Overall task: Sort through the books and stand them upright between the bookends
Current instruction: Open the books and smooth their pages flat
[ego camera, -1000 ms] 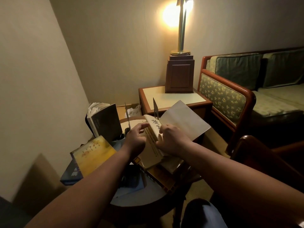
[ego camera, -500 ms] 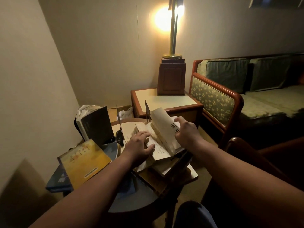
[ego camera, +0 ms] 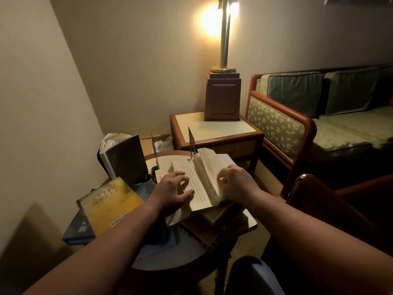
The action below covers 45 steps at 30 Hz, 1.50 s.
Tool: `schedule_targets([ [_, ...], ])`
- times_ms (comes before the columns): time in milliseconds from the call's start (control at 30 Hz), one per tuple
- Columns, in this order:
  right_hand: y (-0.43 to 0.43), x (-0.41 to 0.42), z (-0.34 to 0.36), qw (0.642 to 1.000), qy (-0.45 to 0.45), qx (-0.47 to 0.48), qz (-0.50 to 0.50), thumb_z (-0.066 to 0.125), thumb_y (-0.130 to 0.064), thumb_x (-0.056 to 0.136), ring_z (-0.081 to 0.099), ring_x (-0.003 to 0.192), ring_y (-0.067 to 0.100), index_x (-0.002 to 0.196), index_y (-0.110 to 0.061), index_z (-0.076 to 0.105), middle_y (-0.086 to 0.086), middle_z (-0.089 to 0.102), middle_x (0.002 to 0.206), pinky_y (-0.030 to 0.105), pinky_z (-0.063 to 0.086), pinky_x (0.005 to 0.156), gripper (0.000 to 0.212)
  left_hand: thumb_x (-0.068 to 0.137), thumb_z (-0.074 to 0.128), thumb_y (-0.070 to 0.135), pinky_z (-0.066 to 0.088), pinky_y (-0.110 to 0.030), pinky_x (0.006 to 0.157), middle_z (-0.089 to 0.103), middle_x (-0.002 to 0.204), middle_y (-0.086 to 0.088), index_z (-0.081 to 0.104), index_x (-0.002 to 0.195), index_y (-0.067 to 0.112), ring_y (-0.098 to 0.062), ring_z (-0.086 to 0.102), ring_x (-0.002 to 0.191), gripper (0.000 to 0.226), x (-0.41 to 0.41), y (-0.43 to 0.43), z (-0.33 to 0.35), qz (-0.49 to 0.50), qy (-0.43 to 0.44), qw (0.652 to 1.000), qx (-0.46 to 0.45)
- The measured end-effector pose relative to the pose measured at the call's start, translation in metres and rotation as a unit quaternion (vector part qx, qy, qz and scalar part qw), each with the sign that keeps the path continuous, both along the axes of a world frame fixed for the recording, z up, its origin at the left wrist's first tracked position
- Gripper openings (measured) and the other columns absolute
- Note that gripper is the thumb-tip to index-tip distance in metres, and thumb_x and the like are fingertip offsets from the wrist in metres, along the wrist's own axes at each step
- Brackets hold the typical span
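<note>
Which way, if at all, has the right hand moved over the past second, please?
Yes, rightward. It lay almost directly below the right bookend; now the right hand sits well right of it, curled on the fanned pages of the open book.

An open book (ego camera: 202, 184) with cream pages of vertical print lies atop a stack of books (ego camera: 214, 224) on the round worktop (ego camera: 165, 161), its right-hand leaves fanned up. To its left a dark-covered book (ego camera: 125, 158) stands upright, and a yellow-covered book (ego camera: 110, 201) lies tilted over what seems a blue book (ego camera: 78, 228). Behind, the thin left bookend (ego camera: 154, 150) and right bookend (ego camera: 191, 143) stand upright, apart.
</note>
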State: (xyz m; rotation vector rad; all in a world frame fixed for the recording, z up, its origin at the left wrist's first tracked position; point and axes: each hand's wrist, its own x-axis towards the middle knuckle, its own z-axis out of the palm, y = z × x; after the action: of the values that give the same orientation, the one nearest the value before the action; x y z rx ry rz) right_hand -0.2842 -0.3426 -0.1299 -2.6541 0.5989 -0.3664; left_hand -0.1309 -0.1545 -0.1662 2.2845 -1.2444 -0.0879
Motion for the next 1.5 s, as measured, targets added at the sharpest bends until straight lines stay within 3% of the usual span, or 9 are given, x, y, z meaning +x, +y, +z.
schedule_targets([
  [133, 0.012, 0.005, 0.002, 1.0, 0.018, 0.014, -0.007, 0.067, -0.059, 0.086, 0.066, 0.092, 0.015, 0.114, -0.024, 0.061, -0.005, 0.061, 0.108, 0.021, 0.056, 0.062, 0.046, 0.087, 0.064, 0.052, 0.042, -0.044, 0.107, 0.047, 0.144, 0.003, 0.057, 0.13, 0.023, -0.017, 0.042, 0.133, 0.052, 0.003, 0.006, 0.002, -0.007, 0.005, 1.0, 0.006],
  [233, 0.015, 0.003, 0.004, 1.0, 0.004, 0.009, -0.008, 0.072, -0.045, 0.085, 0.068, 0.1, 0.021, 0.129, -0.024, 0.043, 0.0, 0.061, 0.12, 0.03, 0.062, 0.072, 0.058, 0.087, 0.065, 0.051, 0.042, -0.045, 0.107, 0.046, 0.145, 0.003, 0.057, 0.13, 0.023, -0.017, 0.041, 0.133, 0.051, 0.002, 0.009, 0.005, -0.004, 0.008, 1.0, 0.01],
  [333, 0.011, -0.001, 0.014, 0.997, -0.056, 0.048, -0.028, 0.066, -0.028, 0.091, 0.067, 0.102, 0.025, 0.13, -0.022, 0.037, 0.003, 0.06, 0.119, 0.032, 0.062, 0.073, 0.049, 0.087, 0.066, 0.05, 0.042, -0.043, 0.107, 0.046, 0.145, 0.003, 0.058, 0.129, 0.024, -0.017, 0.041, 0.133, 0.05, 0.002, 0.011, 0.006, -0.003, 0.009, 1.0, 0.009],
  [600, -0.017, -0.018, 0.023, 0.995, -0.088, -0.002, -0.048, 0.064, -0.002, 0.088, 0.059, 0.115, 0.032, 0.133, -0.014, 0.046, 0.011, 0.051, 0.125, 0.038, 0.061, 0.082, 0.05, 0.087, 0.068, 0.045, 0.044, -0.039, 0.106, 0.045, 0.146, 0.002, 0.059, 0.128, 0.023, -0.017, 0.042, 0.134, 0.047, -0.003, 0.009, 0.011, 0.001, 0.02, 1.0, -0.006],
  [900, -0.026, -0.017, 0.001, 0.988, 0.031, -0.101, 0.112, 0.07, 0.004, 0.083, 0.013, 0.152, 0.024, 0.152, -0.024, 0.036, 0.003, 0.021, 0.164, 0.048, 0.029, 0.119, 0.082, 0.088, 0.067, 0.043, 0.042, -0.035, 0.105, 0.045, 0.145, 0.003, 0.059, 0.128, 0.023, -0.016, 0.041, 0.133, 0.045, -0.007, 0.008, 0.016, 0.004, 0.022, 1.0, 0.007],
  [1000, -0.026, -0.015, -0.007, 0.987, 0.047, -0.051, 0.145, 0.072, -0.008, 0.088, 0.031, 0.147, 0.023, 0.15, -0.026, 0.04, 0.0, 0.033, 0.159, 0.045, 0.04, 0.113, 0.072, 0.088, 0.063, 0.047, 0.042, -0.043, 0.105, 0.046, 0.142, 0.004, 0.058, 0.126, 0.027, -0.015, 0.043, 0.129, 0.043, -0.006, 0.001, 0.026, 0.019, 0.003, 0.997, 0.068],
  [1167, -0.022, -0.015, -0.018, 0.991, 0.024, -0.017, 0.131, 0.069, -0.012, 0.091, 0.047, 0.137, 0.019, 0.147, -0.025, 0.046, -0.001, 0.048, 0.15, 0.04, 0.046, 0.108, 0.062, 0.092, 0.049, 0.056, 0.022, -0.057, 0.113, 0.049, 0.136, -0.003, 0.054, 0.125, 0.025, -0.023, 0.039, 0.132, 0.046, -0.021, -0.035, 0.053, 0.046, -0.163, 0.958, 0.233],
  [1300, -0.018, -0.023, -0.022, 0.992, 0.027, -0.011, 0.125, 0.067, -0.013, 0.093, 0.051, 0.133, 0.021, 0.145, -0.025, 0.046, 0.002, 0.051, 0.147, 0.039, 0.05, 0.105, 0.058, 0.092, 0.046, 0.064, 0.006, -0.058, 0.12, 0.013, 0.164, 0.002, 0.019, 0.155, 0.028, -0.023, 0.008, 0.151, 0.077, -0.028, -0.065, 0.058, -0.025, -0.097, 0.966, 0.238],
  [1500, -0.011, -0.036, -0.015, 0.991, 0.069, 0.022, 0.109, 0.052, -0.016, 0.101, 0.035, 0.145, 0.024, 0.148, -0.02, 0.044, 0.004, 0.039, 0.156, 0.039, 0.034, 0.117, 0.047, 0.079, 0.052, 0.079, 0.021, -0.059, 0.116, 0.01, 0.165, 0.008, 0.017, 0.155, 0.032, -0.029, 0.017, 0.148, 0.096, -0.02, -0.075, 0.045, -0.04, -0.004, 0.961, 0.274],
])
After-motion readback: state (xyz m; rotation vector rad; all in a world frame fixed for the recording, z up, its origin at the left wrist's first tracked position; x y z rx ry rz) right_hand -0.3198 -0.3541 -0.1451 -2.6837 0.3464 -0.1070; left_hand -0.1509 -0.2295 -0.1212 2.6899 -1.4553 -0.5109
